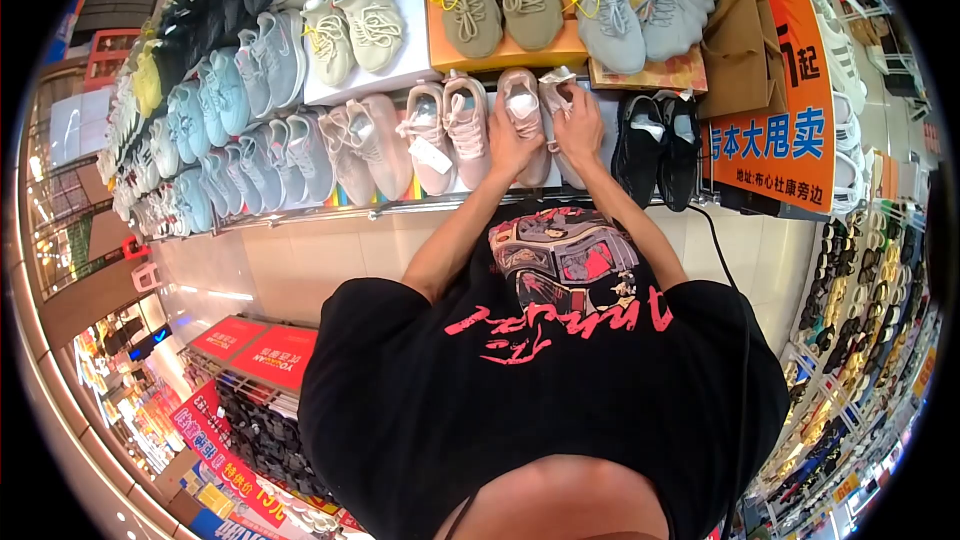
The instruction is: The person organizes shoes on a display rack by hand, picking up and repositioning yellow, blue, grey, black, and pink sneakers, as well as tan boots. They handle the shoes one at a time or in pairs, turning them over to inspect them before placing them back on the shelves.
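Note:
On the front row of a shoe display, my left hand is closed around a pale pink-beige sneaker with white paper in its opening. Right beside it, my right hand has its fingers closed at the upper part of the matching sneaker, where something whitish shows near the fingertips. To the left of my hands stands a pair of pink sneakers with a white tag. A pair of black shoes sits just to the right.
Behind the front row, olive-brown sneakers and grey sneakers rest on shoeboxes. Cream sneakers stand on a white box. An orange sign borders the display at right, near a brown paper bag. A black cord hangs there.

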A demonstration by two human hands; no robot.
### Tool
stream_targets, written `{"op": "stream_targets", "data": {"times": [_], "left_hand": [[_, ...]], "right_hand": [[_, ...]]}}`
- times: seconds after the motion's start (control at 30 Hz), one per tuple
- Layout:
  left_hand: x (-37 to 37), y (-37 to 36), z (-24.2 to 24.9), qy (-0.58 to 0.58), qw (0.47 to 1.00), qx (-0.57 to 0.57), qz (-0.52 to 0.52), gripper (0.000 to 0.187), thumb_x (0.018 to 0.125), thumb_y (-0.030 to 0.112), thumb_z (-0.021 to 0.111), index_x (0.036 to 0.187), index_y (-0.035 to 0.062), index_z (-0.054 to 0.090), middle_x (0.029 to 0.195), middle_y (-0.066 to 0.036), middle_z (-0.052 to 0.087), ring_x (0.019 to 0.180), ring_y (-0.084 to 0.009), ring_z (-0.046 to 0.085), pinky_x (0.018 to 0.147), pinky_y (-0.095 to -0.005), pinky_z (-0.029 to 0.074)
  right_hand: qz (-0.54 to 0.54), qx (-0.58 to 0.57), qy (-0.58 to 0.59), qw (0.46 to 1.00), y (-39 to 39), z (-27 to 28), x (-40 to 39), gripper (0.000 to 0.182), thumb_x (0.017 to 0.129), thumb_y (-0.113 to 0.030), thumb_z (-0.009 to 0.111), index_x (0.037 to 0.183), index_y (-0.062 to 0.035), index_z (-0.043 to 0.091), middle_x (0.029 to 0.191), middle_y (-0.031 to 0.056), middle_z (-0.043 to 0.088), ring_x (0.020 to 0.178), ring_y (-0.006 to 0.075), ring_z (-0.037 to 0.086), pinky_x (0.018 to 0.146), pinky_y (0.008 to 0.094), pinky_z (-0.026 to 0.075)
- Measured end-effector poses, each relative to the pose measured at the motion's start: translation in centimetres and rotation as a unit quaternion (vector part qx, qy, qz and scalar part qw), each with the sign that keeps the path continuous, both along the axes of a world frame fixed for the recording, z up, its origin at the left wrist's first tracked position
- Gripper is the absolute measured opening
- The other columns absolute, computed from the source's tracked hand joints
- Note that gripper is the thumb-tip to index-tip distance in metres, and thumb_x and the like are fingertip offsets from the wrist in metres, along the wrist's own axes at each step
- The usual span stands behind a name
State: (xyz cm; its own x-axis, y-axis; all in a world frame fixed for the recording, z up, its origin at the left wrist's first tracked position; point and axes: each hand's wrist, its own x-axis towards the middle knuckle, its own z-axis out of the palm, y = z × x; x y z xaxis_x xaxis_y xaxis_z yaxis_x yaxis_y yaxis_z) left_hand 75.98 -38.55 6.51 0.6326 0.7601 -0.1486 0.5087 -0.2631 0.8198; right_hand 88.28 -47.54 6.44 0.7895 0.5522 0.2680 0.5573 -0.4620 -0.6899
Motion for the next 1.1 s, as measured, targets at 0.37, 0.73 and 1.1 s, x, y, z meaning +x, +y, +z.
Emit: {"op": "stream_targets", "data": {"times": [0.37,0.73,1.1], "left_hand": [[-0.5,0.1,-0.4,-0.048,0.998,0.033,0.010,0.117,0.062,0.016,0.085,0.158,0.0138,0.018,0.131,-0.028,0.049,0.123,-0.0453,0.050,0.105,-0.0478,0.042],[-0.7,0.4,0.1,-0.044,0.999,0.001,-0.003,0.109,0.065,0.018,0.088,0.154,0.0069,0.026,0.145,-0.024,0.046,0.133,-0.0394,0.048,0.110,-0.0433,0.041],[-0.7,0.3,-0.3,-0.049,0.998,0.016,-0.028,0.114,0.062,0.013,0.087,0.157,0.0136,0.025,0.131,-0.024,0.051,0.121,-0.0408,0.054,0.105,-0.0453,0.045]], "right_hand": [[-0.055,0.077,0.003,0.996,-0.1,0.3,0.4,0.019,0.082,-0.003,0.063,0.100,-0.0066,0.065,0.092,0.0137,0.066,0.089,0.0374,0.064,0.075,0.0462,0.050],[0.018,0.072,0.032,0.997,-2.3,1.2,1.4,0.073,0.075,-0.037,0.084,0.130,-0.0025,0.053,0.115,0.0200,0.057,0.105,0.0375,0.057,0.092,0.0446,0.047],[0.005,-0.048,0.071,0.996,-4.5,-1.9,-0.1,0.107,0.064,-0.029,0.084,0.152,-0.0064,0.027,0.130,0.0303,0.049,0.121,0.0482,0.046,0.104,0.0558,0.037]]}}
